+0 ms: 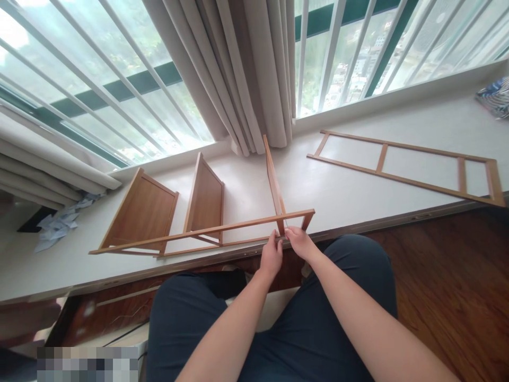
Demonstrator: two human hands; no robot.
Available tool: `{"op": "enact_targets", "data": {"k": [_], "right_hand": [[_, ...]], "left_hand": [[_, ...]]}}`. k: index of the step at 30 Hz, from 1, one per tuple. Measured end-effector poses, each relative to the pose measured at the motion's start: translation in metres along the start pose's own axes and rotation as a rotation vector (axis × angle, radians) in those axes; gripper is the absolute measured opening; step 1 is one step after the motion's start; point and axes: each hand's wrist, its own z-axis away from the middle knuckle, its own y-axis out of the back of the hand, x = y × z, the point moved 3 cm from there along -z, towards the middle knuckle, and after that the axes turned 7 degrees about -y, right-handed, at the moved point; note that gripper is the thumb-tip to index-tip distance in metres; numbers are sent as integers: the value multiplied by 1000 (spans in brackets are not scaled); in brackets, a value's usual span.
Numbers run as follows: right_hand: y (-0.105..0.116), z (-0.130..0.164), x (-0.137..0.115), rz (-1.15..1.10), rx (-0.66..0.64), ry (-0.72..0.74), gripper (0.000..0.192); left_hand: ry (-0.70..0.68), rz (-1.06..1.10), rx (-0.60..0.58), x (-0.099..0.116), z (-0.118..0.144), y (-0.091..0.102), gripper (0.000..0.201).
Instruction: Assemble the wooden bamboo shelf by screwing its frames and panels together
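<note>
While fingers [283,237] perhaps pinching rail [199,233], curtain [246,69] behind.

No readable text, label or number anywhere

Bright, soft daylight floods in through the barred windows [99,79] from 10 to 2 o'clock, glass nearly blown out at upper left, shadows faint on the pale sill [358,180], straight lines bowing toward the edges, lower-left corner pixelated.
</note>
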Motion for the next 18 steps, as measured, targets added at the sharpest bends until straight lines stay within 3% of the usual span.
{"op": "enact_targets", "data": {"k": [4,7,10,12,15,18], "right_hand": [[7,9,-4,45,62,-31,32],[11,15,-7,102,93,-11,31],[12,17,-6,188,93,2,30],[8,18,-2,227,46,-17,31],[-3,20,6,231,-73,-51,32],[-17,28,13,246,-183,-17,35]], "left_hand": [[58,30,54,-25,35,38,43],[172,18,221,-53,63,94,40],[257,-85,456,-77,79,158,54],[252,-149,482,-85,76,189,71],[198,-206,420,-89,55,214,87],[88,-208,335,-87,30,220,57]]}}
